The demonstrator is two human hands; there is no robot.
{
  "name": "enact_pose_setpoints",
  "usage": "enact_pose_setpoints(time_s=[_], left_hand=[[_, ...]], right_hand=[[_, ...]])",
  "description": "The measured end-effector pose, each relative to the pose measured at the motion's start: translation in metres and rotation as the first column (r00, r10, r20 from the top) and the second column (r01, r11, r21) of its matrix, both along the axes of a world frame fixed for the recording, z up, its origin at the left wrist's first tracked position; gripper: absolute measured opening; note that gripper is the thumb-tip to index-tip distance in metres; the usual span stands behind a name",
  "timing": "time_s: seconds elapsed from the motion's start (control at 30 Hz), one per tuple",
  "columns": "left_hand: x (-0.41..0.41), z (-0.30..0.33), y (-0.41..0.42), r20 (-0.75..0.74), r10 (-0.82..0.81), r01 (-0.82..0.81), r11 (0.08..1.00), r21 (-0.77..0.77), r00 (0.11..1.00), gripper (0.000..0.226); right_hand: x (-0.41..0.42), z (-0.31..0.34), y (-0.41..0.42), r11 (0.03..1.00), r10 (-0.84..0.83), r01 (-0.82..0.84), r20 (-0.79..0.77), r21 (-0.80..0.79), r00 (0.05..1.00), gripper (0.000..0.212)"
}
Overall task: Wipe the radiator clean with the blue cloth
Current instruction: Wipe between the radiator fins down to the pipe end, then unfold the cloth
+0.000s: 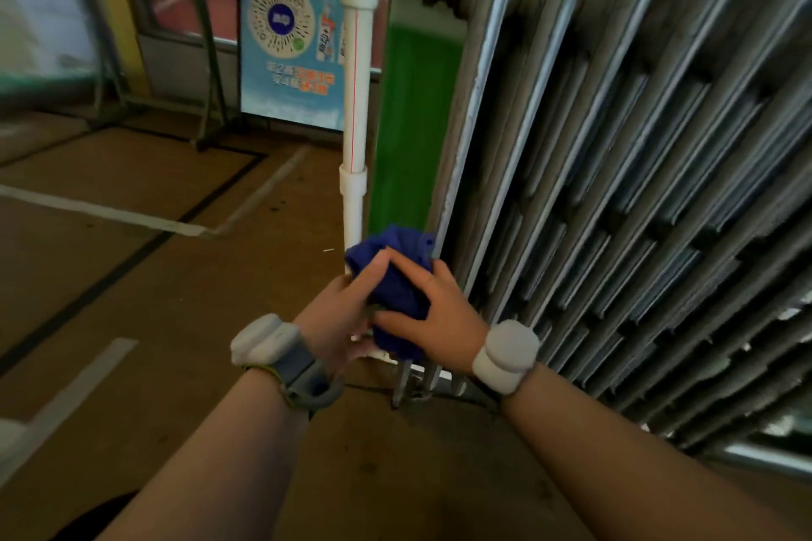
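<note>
Both the left hand point(340, 312) and right hand point(433, 312) grip the bunched dark-blue cloth point(397, 277), fingers curled round it, just beside the grey ribbed metal radiator point(615, 171), whose fins look dusty; wiping seems mostly undone.

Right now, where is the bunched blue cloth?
In the head view, the bunched blue cloth sits low centre, held between the left hand and right hand, beside the grey ribbed radiator's leftmost fin.
</note>
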State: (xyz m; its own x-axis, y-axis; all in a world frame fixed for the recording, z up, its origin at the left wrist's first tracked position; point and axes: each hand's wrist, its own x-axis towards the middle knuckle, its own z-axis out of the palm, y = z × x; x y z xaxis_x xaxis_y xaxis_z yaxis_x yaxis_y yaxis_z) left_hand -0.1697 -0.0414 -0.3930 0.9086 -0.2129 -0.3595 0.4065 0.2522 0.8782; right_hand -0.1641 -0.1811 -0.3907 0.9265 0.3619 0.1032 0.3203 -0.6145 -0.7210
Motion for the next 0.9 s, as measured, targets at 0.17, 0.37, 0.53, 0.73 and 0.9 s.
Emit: enact_pose_setpoints(time_s=[0.17, 0.37, 0.53, 0.73, 0.9], left_hand=[[-0.05, 0.009, -0.019, 0.069, 0.156, -0.15, 0.985, -0.082, 0.985, 0.035], [-0.082, 0.017, -0.02, 0.045, 0.247, -0.235, 0.953, -0.19, 0.968, 0.047], [-0.101, 0.054, -0.026, 0.131, 0.344, -0.335, 0.938, -0.089, 0.93, 0.043], [-0.116, 0.117, -0.027, 0.271, 0.38, -0.397, 0.918, 0.009, 0.884, 0.045], [-0.127, 0.183, -0.054, 0.428, 0.248, -0.301, 0.952, 0.059, 0.869, 0.037]], right_hand=[[-0.048, 0.028, -0.027, 0.904, -0.05, 0.122, -0.182, 0.411, 0.982, 0.049], [-0.068, 0.045, -0.068, 0.641, -0.209, 0.429, -0.393, 0.637, 0.895, 0.051], [-0.087, 0.075, -0.114, 0.423, -0.145, 0.53, -0.523, 0.735, 0.84, 0.061], [-0.109, 0.09, -0.175, 0.29, 0.099, 0.611, -0.658, 0.736, 0.746, 0.029], [-0.123, 0.08, -0.182, 0.332, 0.256, 0.563, -0.647, 0.757, 0.718, 0.021]])
